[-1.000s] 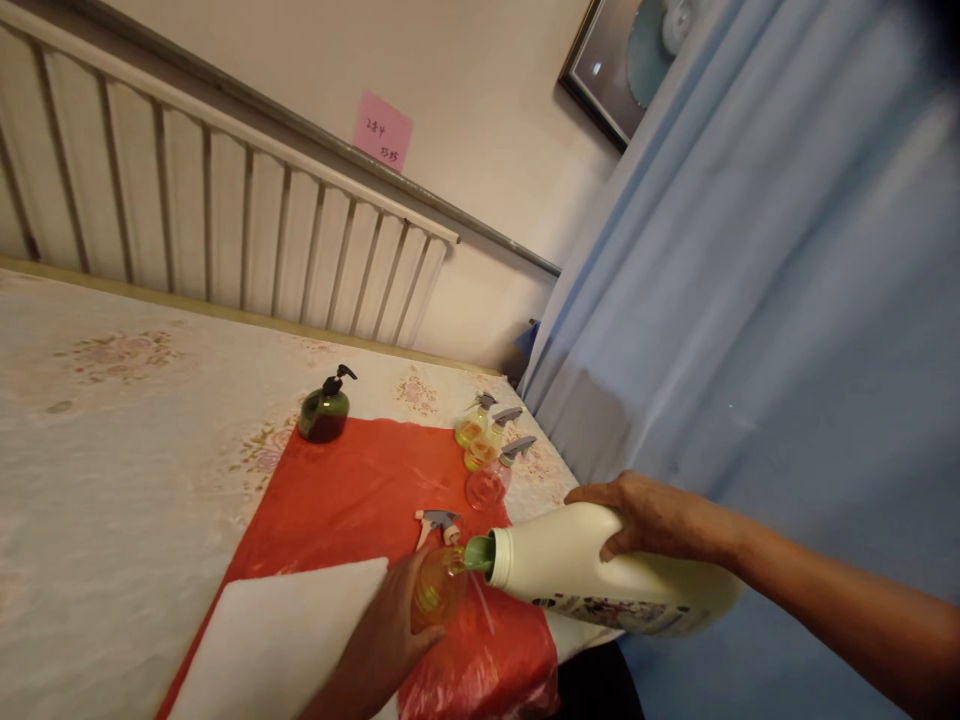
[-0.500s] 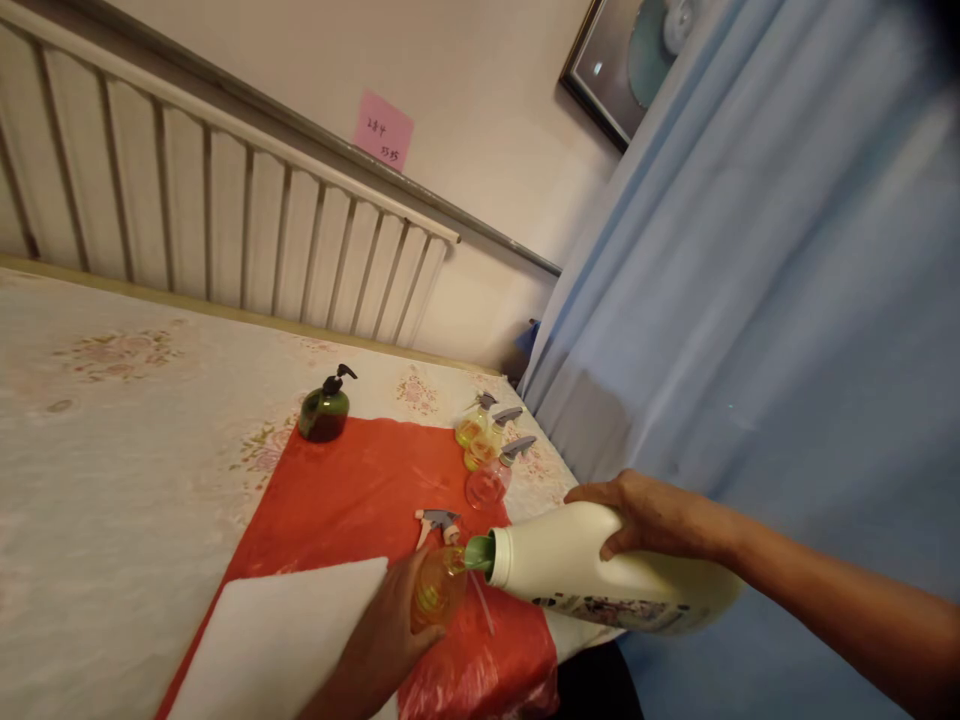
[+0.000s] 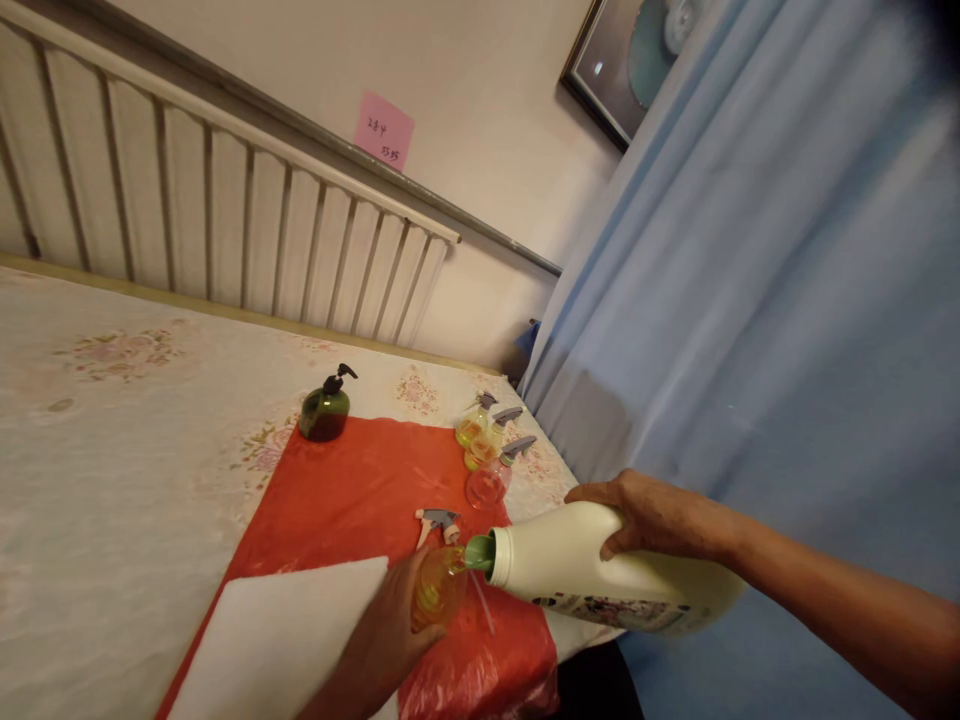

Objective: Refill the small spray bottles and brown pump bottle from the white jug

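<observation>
My left hand [image 3: 390,625] is wrapped round a small clear bottle [image 3: 439,590] with orange-yellow tint, its mouth turned up. In my right hand [image 3: 652,515] is a large cream detergent jug [image 3: 570,550], tipped nearly on its side. The jug's green pouring spout [image 3: 480,553] meets the small bottle's mouth; whether liquid is flowing I cannot tell. Just behind the bottle lies a loose spray trigger head [image 3: 438,524], and its thin tube [image 3: 482,602] shows below the spout.
Three spray bottles [image 3: 489,484] stand at the red sheet's [image 3: 360,490] right edge. A dark green pump bottle [image 3: 325,412] stands at its back left corner. A white board [image 3: 285,630] lies on the sheet. A blue curtain [image 3: 750,330] hangs at the right; a radiator [image 3: 225,190] runs behind.
</observation>
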The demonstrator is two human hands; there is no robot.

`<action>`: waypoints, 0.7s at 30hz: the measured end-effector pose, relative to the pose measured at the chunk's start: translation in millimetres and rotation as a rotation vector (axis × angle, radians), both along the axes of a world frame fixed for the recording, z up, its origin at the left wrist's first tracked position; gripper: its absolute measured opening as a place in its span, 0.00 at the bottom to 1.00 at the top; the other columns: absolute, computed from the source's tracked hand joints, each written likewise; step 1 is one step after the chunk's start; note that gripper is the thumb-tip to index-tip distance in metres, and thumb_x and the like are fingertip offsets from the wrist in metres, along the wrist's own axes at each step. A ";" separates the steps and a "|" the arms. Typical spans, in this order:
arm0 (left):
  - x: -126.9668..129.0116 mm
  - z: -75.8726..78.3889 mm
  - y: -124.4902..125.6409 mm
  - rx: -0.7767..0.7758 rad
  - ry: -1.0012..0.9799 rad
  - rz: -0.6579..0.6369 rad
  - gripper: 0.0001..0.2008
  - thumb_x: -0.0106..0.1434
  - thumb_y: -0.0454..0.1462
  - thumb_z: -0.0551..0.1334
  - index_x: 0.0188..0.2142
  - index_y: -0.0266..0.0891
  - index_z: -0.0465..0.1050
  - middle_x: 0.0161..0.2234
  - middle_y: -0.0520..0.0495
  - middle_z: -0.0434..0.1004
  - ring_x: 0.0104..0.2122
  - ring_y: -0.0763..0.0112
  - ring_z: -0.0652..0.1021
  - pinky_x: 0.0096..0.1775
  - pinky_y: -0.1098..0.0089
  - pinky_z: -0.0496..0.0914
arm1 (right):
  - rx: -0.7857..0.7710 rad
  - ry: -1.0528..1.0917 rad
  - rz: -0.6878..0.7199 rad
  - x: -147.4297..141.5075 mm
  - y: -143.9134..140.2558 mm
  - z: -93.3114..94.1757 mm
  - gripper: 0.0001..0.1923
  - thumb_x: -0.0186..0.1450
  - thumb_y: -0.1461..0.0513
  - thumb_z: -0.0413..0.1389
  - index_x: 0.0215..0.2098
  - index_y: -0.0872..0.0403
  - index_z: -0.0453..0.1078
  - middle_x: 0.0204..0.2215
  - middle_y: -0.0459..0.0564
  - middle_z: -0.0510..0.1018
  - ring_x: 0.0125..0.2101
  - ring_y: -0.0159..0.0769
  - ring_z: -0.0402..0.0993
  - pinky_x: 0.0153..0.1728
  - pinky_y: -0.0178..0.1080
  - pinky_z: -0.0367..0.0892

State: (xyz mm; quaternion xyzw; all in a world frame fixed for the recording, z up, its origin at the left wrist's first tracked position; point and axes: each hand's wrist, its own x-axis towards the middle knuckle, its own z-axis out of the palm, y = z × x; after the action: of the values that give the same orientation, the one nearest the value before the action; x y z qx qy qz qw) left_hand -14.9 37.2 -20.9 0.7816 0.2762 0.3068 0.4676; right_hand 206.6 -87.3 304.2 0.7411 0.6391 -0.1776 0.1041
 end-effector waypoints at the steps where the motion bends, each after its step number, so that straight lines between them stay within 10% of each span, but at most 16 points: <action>1: 0.0 -0.4 -0.1 0.004 -0.003 -0.001 0.41 0.50 0.33 0.64 0.64 0.42 0.54 0.63 0.39 0.64 0.61 0.53 0.66 0.63 0.49 0.59 | -0.001 -0.004 0.002 -0.3 0.0 0.2 0.24 0.55 0.59 0.65 0.50 0.44 0.71 0.33 0.42 0.80 0.32 0.36 0.73 0.30 0.32 0.61; 21: 0.6 3.1 -2.1 -0.032 0.016 0.023 0.42 0.49 0.32 0.64 0.64 0.41 0.55 0.62 0.39 0.65 0.61 0.53 0.67 0.63 0.49 0.59 | -0.011 -0.014 -0.006 -3.0 0.9 1.8 0.23 0.56 0.58 0.64 0.50 0.45 0.71 0.32 0.43 0.79 0.32 0.37 0.74 0.30 0.32 0.62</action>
State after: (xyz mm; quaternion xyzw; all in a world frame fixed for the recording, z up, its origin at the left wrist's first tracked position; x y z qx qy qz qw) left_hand -14.3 35.1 -17.9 0.7733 0.2937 0.3016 0.4742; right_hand 203.6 -86.4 306.0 0.7438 0.6350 -0.1761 0.1122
